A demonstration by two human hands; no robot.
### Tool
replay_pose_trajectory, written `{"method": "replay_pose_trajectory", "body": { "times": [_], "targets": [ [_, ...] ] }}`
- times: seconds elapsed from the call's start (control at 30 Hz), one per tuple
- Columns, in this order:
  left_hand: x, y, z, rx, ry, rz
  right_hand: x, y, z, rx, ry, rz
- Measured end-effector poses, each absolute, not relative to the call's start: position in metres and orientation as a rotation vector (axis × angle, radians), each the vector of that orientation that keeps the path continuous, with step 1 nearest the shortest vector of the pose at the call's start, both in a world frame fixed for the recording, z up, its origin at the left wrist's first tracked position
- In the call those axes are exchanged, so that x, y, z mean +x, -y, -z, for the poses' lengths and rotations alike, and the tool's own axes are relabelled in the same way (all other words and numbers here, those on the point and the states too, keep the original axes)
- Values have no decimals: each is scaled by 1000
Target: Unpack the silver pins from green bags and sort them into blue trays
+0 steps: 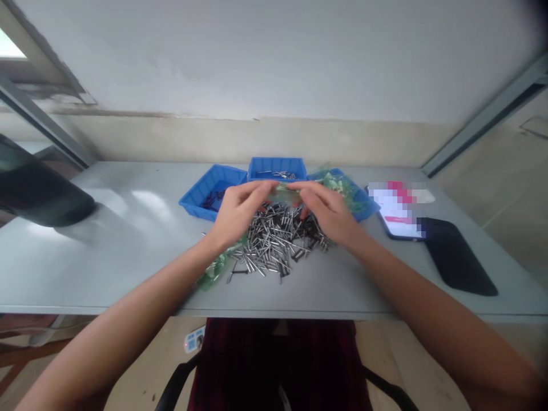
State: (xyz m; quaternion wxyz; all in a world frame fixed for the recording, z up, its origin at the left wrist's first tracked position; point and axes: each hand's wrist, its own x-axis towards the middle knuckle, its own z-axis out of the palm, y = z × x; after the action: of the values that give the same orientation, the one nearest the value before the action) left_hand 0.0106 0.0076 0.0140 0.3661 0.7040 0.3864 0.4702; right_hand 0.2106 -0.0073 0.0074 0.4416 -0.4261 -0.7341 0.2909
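Both hands meet above a heap of metal pins or rivets (272, 242) on the grey table. My left hand (242, 208) has thumb and fingers closed at one end of a small clear greenish bag (285, 193). At the bag's other end, my right hand (327, 208) pinches it with bent fingers. Small pieces seem to lie in the bag, too blurred to make out. Behind the hands stand a blue bin (199, 191) with dark pieces at left, a blue bin (278, 165) with a few silver pins in the middle, and a blue bin (366, 208) holding green plastic bags (342, 185) at right.
Green plastic film (214, 271) lies by the heap's left edge. A lit phone (396, 214) and a black flat case (460, 257) are on the right of the table (128, 257). A dark cylindrical object (43, 188) stands at far left. A wall rises behind the table.
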Motion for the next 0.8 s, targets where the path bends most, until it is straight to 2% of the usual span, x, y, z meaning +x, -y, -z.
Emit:
{"method": "replay_pose_trajectory", "body": {
  "times": [0.2,0.8],
  "targets": [
    [16,-11,-7,1757,-945,-1264,209,7,-7,-1048,1817,-598],
    [15,-11,-9,1819,-990,-1245,211,4,-4,-1093,1747,-698]
  ]
}}
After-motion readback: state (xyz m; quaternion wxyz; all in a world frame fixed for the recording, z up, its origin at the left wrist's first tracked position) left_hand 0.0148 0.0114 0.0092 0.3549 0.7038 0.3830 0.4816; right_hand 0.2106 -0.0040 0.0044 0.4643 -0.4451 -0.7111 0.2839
